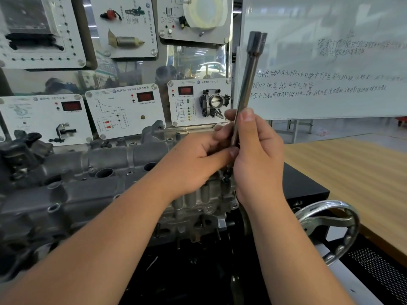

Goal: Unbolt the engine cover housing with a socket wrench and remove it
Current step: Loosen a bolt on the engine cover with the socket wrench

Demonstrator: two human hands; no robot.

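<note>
A long steel socket wrench [248,78] stands nearly upright in front of me, its open socket end at the top. My right hand [257,155] grips its lower shaft with the thumb along the metal. My left hand [198,161] pinches the same lower end from the left, fingertips touching the right hand. Below and to the left lies the grey cast engine cover housing [88,172] with its round bores, mounted on the engine. The wrench's bottom end is hidden behind my hands.
White sensor display panels [125,113] stand behind the engine. A whiteboard [330,62] fills the upper right. A chrome handwheel [328,225] sticks out at the engine stand's right side, beside a wooden tabletop [352,168].
</note>
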